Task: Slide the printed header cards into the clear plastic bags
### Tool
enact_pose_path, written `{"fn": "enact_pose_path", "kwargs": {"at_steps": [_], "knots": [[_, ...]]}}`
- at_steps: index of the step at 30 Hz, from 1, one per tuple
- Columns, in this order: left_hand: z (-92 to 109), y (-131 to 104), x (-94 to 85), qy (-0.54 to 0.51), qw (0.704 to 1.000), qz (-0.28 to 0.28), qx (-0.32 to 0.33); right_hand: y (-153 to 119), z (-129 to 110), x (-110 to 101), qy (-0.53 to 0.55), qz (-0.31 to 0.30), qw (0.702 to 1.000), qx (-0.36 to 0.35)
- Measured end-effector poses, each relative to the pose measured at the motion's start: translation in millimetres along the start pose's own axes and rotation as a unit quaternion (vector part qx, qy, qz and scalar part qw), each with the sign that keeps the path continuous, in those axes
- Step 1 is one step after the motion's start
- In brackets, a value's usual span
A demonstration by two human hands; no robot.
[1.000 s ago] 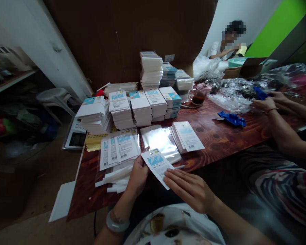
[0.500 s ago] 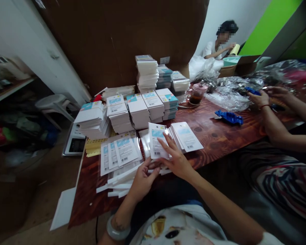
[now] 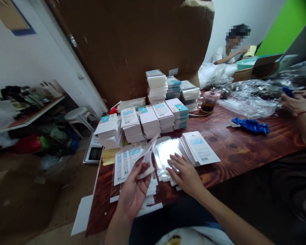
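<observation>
My left hand (image 3: 136, 189) is closed on a clear plastic sleeve (image 3: 150, 149), which stands tilted above the table with its white edge at my fingers. Whether a card is in that sleeve cannot be made out. My right hand (image 3: 185, 172), fingers spread, rests on a pile of shiny clear sleeves (image 3: 165, 153). Right of the pile lies a fanned stack of white cards with blue print (image 3: 200, 146). Sleeved cards (image 3: 127, 163) overlap on the table to the left, partly behind my left hand.
Tall card stacks (image 3: 153, 117) line the table's (image 3: 219, 170) back. A lidded cup of dark drink (image 3: 209, 102), a blue plastic part (image 3: 251, 126) and plastic bags (image 3: 255, 102) lie right. A co-worker's hands (image 3: 295, 102) hold another blue part. Another person sits behind.
The printed card in front of my hands is no longer seen there. My left hand has lifted a sleeve, and my right hand has come down flat on the sleeve pile. The view has shifted left.
</observation>
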State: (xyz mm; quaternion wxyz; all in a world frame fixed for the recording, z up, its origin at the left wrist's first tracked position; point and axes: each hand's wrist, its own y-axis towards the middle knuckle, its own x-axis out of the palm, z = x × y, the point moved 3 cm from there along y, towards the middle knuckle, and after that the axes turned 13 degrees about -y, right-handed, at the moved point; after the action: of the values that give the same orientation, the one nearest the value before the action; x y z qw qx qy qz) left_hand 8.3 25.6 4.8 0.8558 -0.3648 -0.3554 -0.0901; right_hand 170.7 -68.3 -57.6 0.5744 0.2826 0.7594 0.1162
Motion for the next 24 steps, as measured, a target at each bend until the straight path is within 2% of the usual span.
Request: {"fn": "enact_pose_path", "kwargs": {"at_steps": [2, 4, 6, 8, 10, 11, 13, 14, 15, 16, 17, 18, 19, 20, 21, 22, 24], "knots": [[20, -1, -14.4, 0.105, 0.989, -0.033, 0.098, 0, -4, 3, -0.044, 0.009, 0.999, -0.016], [44, -3, -32.9, 0.211, 0.947, -0.022, 0.242, 0, -9, 4, -0.066, 0.005, 0.998, -0.020], [60, -3, -52.0, 0.305, 0.912, 0.022, 0.275, 1, -14, 3, -0.069, -0.015, 0.997, -0.018], [69, -1, -65.8, 0.418, 0.867, 0.050, 0.266, 3, -16, -5, -0.054, -0.029, 0.998, -0.011], [71, 1, -73.3, 0.559, 0.782, 0.077, 0.264, 6, -11, -21, -0.027, -0.010, 1.000, -0.013], [71, 1, -74.2, 0.623, 0.723, 0.091, 0.285, 7, -6, -33, -0.014, 0.013, 1.000, -0.019], [69, -3, -69.9, 0.701, 0.593, 0.129, 0.375, 7, 10, -58, -0.002, 0.058, 0.997, -0.045], [66, -6, -64.9, 0.710, 0.538, 0.144, 0.431, 7, 21, -70, -0.003, 0.063, 0.996, -0.060], [61, -10, -58.4, 0.705, 0.503, 0.146, 0.478, 6, 33, -81, -0.009, 0.053, 0.996, -0.071], [55, -12, -50.7, 0.697, 0.498, 0.129, 0.501, 4, 45, -90, -0.020, 0.033, 0.996, -0.077], [46, -12, -41.8, 0.689, 0.520, 0.091, 0.496, 2, 57, -97, -0.032, 0.007, 0.996, -0.080], [35, -11, -31.4, 0.682, 0.565, 0.025, 0.464, 0, 69, -102, -0.043, -0.020, 0.996, -0.081], [20, -7, -20.7, 0.680, 0.621, -0.050, 0.387, -2, 79, -104, -0.054, -0.047, 0.994, -0.081], [4, -2, -10.0, 0.676, 0.662, -0.105, 0.306, -5, 87, -104, -0.062, -0.073, 0.992, -0.082], [-12, 2, 1.2, 0.684, 0.671, -0.147, 0.246, -7, 93, -102, -0.068, -0.100, 0.989, -0.087], [-26, 6, 12.2, 0.706, 0.651, -0.158, 0.230, -9, 98, -98, -0.070, -0.122, 0.986, -0.090], [-47, 18, 30.0, 0.767, 0.576, -0.107, 0.261, -11, 106, -89, -0.073, -0.139, 0.985, -0.077]]}}
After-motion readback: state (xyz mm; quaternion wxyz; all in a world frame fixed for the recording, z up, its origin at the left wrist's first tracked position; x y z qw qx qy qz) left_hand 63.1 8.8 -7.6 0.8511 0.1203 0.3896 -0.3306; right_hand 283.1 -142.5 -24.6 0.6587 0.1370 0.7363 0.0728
